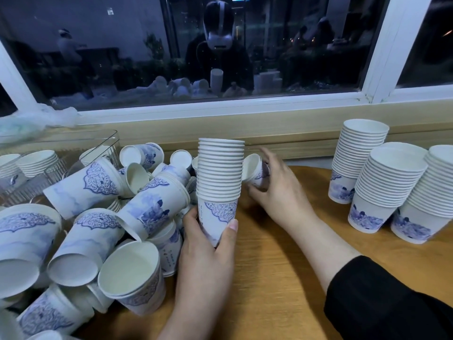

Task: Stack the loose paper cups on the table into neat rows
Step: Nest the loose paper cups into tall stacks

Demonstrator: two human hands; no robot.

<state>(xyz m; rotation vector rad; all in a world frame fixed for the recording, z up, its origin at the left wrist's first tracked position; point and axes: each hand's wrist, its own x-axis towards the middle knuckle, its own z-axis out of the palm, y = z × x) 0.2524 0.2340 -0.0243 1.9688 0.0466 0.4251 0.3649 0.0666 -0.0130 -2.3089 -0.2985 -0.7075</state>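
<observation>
Stack in hand: your left hand (208, 244) wraps the bottom cup of the upright stack (220, 182), thumb on the near side, mouth facing up.
Loose cup: your right hand (277, 185) curls round a single cup (253, 169), just right of the stack's upper rims and tipped with its mouth toward the stack.
Key relation: the cup's axis lies nearly sideways while the stack's runs vertical; you would need to turn it base down above the top rim.
Nearer hand: the right.
Remaining: the loose pile (98, 217) lies left on the counter (282, 278); finished stacks (387, 182) stand far right.
</observation>
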